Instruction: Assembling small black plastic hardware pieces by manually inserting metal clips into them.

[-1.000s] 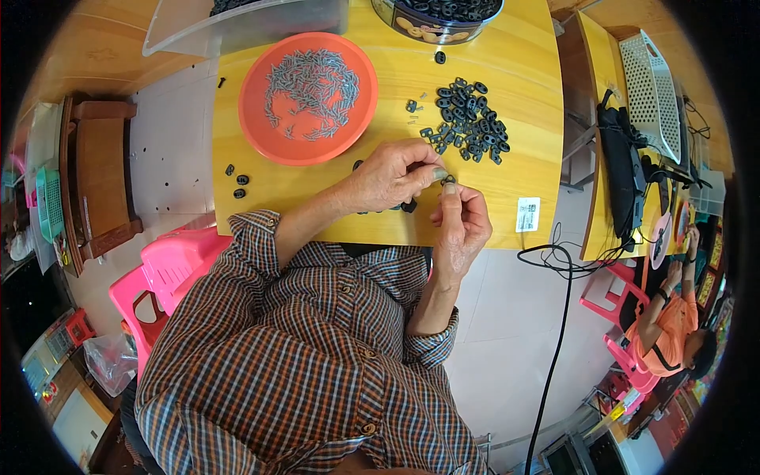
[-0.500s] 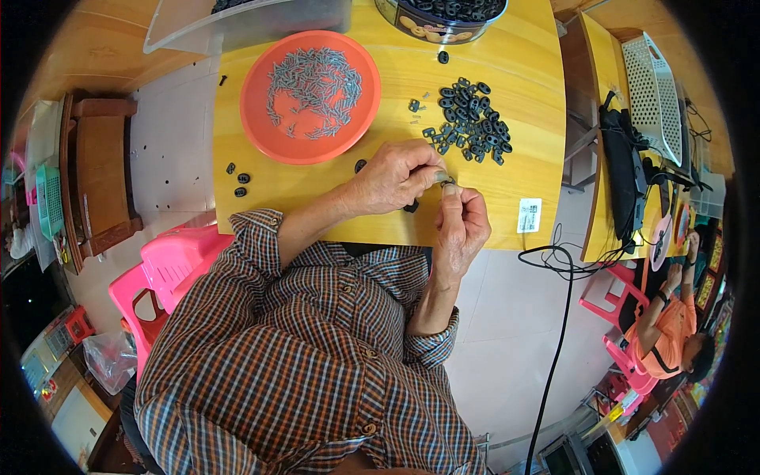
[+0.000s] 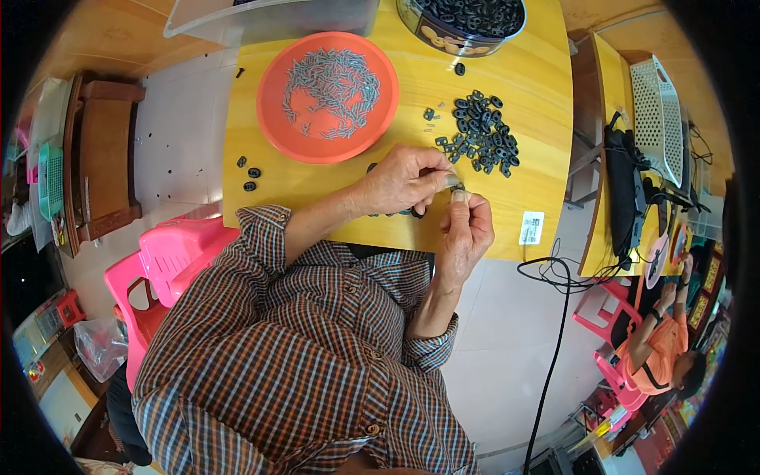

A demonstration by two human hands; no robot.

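Note:
My left hand (image 3: 402,179) and my right hand (image 3: 469,229) meet near the table's front edge, fingertips pinched together. Between them is a small black plastic piece (image 3: 457,188), mostly hidden by the fingers; both hands grip it. Other black pieces lie partly covered under my left hand. Just beyond my hands is a loose pile of black oval pieces with holes (image 3: 483,131), like cord locks. To the left stands an orange round dish (image 3: 273,119) holding many small grey metal pieces (image 3: 336,83), thin like springs.
A tin (image 3: 455,43) full of black pieces and a clear plastic box (image 3: 293,24) stand at the far side. A few black pieces (image 3: 253,172) lie at left, a white label (image 3: 531,228) at right. A black cable (image 3: 554,348) hangs right; a person (image 3: 661,340) sits beyond.
The view has shifted slightly, so the table appears a little further right. Both hands stay pinched together, with only small finger movement around the black piece.

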